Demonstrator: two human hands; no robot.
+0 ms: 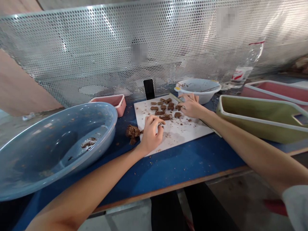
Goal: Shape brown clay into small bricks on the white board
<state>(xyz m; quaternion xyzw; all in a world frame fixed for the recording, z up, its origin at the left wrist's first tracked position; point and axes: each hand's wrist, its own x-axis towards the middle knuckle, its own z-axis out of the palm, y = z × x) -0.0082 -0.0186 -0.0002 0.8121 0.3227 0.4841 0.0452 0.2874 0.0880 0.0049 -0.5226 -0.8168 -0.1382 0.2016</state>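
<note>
Clock centred on the board (183,131), 12 away from us: our left hand (151,131) is half-curled over its left part by the nearest lumps, grip can't be told; our right hand (191,106) has bent fingers at the lump toward 1, pinch or mere touch unclear. Lumps (170,106) sit mostly from 11 to 1 on the board. Risks, our read: lumps look dry and crumbly, so a hard pinch could break them; they're packed tight, so a careless finger could shove neighbours. Our left forearm could drag the clump (132,131) at 9; our right crosses the strip (217,132) and could skew it. A bump on the board could tip the phone (149,89) at 11. Count: about 11 lumps, some part-hidden; 1 clump, 1 board, 1 strip, 1 phone, 1 blue basin (103,112) at 9, 1 small pink tub (122,106) at 10, 1 white bowl (204,97) at 1, 1 bottle (242,75) at 2, 1 long pink bin (250,91) at 2, 1 green bin (240,119) at 3.
</note>
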